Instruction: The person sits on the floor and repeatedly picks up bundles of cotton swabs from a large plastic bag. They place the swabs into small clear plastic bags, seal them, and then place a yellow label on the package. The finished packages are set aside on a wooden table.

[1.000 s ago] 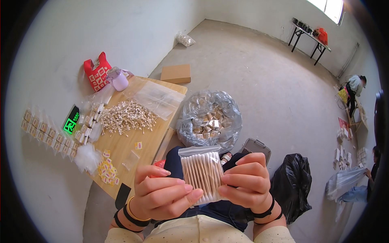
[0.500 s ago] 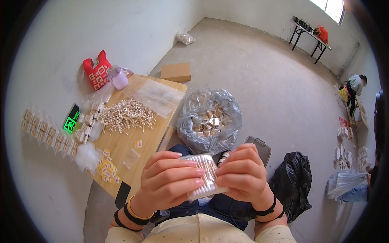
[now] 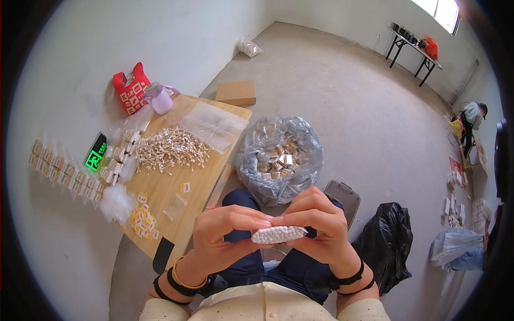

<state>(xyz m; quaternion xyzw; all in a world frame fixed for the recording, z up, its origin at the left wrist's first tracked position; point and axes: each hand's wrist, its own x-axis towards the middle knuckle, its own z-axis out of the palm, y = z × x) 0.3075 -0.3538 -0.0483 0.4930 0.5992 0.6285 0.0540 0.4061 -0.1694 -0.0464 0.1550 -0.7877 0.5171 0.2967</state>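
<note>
Your left hand and right hand: both pinch swab pack between them. Pack just tipped end-on; cotton tips face you, far end hidden, so closure cannot be judged.

From swab pk btwn L hand & R hand: tbl at 10 o'clock, w/ swab pile on it; slips on tbl, 9; open bag w/ small pks in it, 12; bin 2; sack 3.
</note>
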